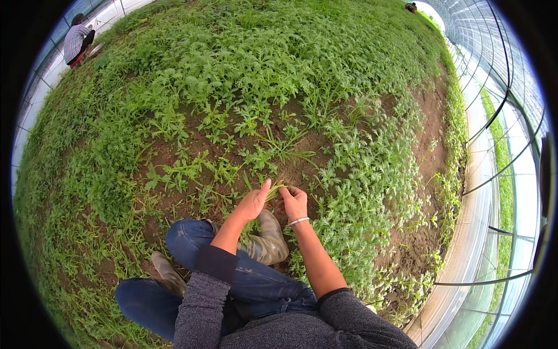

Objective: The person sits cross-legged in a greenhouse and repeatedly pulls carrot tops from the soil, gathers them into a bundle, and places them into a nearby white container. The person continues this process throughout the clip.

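Note:
My left hand (253,205) grips a small bunch of cut or pulled greens, thumb pointing up and away from me. Pale stem ends (274,190) stick out of it to the right, while leaves (249,227) hang below the palm. At those stem ends my right hand (295,203), with a white band at the wrist, pinches thumb and forefinger together. Both hands are above my camouflage rubber boot (269,242). Just beyond them is bare brown soil (301,172) with a grassy tuft (285,150) and scattered leafy seedlings.
Dense, feathery-leaved plants (261,56) cover the ground ahead and to the right. Trampled stems (100,257) lie at left. A plastic greenhouse wall with curved hoops (488,126) bounds the right side. A person (78,41) sits low at far left; a small dark figure (410,7) is far off.

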A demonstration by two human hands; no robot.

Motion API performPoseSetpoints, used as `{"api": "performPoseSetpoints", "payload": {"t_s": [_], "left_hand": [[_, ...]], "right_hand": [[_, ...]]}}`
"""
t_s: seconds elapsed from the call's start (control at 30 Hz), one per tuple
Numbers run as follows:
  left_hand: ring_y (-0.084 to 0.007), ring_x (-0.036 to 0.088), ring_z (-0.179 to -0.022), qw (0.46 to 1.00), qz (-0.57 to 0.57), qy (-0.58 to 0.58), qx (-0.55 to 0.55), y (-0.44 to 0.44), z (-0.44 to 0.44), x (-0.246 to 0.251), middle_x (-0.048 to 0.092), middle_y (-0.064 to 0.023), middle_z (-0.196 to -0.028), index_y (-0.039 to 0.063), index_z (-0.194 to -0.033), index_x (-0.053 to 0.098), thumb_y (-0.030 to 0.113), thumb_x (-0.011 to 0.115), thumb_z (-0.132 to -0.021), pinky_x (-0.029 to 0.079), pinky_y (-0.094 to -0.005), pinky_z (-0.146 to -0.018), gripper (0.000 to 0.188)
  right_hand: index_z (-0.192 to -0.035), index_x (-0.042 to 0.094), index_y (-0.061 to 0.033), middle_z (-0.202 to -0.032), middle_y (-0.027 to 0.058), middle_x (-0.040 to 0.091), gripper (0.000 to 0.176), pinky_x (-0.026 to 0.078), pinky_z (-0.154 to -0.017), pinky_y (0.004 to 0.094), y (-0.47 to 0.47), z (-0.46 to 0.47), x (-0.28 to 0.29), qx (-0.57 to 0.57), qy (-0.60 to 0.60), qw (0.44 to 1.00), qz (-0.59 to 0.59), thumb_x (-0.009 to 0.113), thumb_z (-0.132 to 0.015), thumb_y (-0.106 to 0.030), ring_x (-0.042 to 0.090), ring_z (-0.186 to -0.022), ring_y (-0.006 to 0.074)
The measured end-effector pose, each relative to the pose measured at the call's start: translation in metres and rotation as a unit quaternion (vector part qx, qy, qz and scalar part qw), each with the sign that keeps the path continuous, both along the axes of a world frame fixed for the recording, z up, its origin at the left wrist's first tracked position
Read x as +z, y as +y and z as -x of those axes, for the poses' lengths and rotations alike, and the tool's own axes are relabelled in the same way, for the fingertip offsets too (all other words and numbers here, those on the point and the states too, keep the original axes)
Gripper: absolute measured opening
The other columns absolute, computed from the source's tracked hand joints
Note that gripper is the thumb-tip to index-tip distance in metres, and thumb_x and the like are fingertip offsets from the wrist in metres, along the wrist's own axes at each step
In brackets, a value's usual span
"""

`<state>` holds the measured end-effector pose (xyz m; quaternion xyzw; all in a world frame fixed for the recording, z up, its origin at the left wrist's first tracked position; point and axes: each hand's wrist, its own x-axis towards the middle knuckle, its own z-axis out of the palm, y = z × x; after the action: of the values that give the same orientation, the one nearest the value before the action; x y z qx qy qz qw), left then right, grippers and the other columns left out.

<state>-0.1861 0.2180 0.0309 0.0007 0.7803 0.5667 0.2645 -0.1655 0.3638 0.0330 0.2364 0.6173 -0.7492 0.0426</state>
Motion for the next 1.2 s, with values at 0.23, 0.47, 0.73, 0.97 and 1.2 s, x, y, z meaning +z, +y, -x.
{"api": "performPoseSetpoints", "payload": {"t_s": [0.23,0.47,0.73,0.97,1.2], "left_hand": [[-0.0177,0.037,-0.054,0.995,-0.048,-0.083,-0.005,0.001,0.003,0.0,0.038,-0.0024,-0.055,0.004,-0.061,0.051,0.082,0.017,-0.083,0.034,-0.0337,-0.058,0.088],[-0.0099,0.032,-0.048,0.975,-0.149,-0.162,-0.035,0.001,-0.001,0.024,0.046,0.0002,-0.06,0.007,-0.081,0.058,0.078,0.019,-0.087,0.026,-0.025,-0.046,0.081],[-0.0134,0.047,-0.053,0.875,-0.369,-0.312,0.037,-0.004,0.002,0.016,0.058,-0.0045,-0.069,0.004,-0.089,0.06,0.029,0.053,-0.093,0.038,-0.0277,-0.047,0.026],[-0.0138,0.059,-0.061,0.893,-0.332,-0.291,0.085,0.003,-0.002,0.014,0.063,-0.0061,-0.077,0.004,-0.097,0.061,0.035,0.05,-0.097,0.049,-0.0276,-0.053,0.033],[-0.0138,0.059,-0.064,0.916,-0.307,-0.248,0.068,0.005,-0.004,0.025,0.065,-0.0067,-0.081,0.004,-0.095,0.062,0.027,0.057,-0.094,0.049,-0.0264,-0.055,0.024]], "right_hand": [[-0.094,0.063,-0.0017,-0.078,0.0017,0.062,0.014,0.042,-0.045,0.021,-0.001,-0.001,-0.001,-0.051,0.115,0.992,0.015,0.065,-0.084,-0.012,0.053,-0.053,0.0085],[-0.099,0.064,-0.0028,-0.088,0.0005,0.066,0.02,0.043,-0.061,0.024,0.022,0.001,-0.017,0.027,0.014,0.99,0.135,0.065,-0.08,-0.005,0.056,-0.069,0.0094],[-0.094,0.059,-0.0034,-0.138,0.0126,0.046,0.014,0.045,-0.091,0.0419,0.02,-0.004,-0.009,0.045,0.15,0.941,0.3,0.057,-0.08,-0.004,0.051,-0.116,0.026],[-0.097,0.055,-0.0042,-0.143,0.0124,0.041,0.017,0.045,-0.09,0.0444,0.023,0.002,-0.018,0.043,0.183,0.925,0.33,0.054,-0.081,-0.007,0.049,-0.118,0.0279],[-0.097,0.056,-0.0037,-0.138,0.0091,0.044,0.017,0.045,-0.088,0.0428,0.029,0.007,-0.021,0.026,0.15,0.967,0.204,0.055,-0.08,-0.005,0.049,-0.118,0.0228]]}}
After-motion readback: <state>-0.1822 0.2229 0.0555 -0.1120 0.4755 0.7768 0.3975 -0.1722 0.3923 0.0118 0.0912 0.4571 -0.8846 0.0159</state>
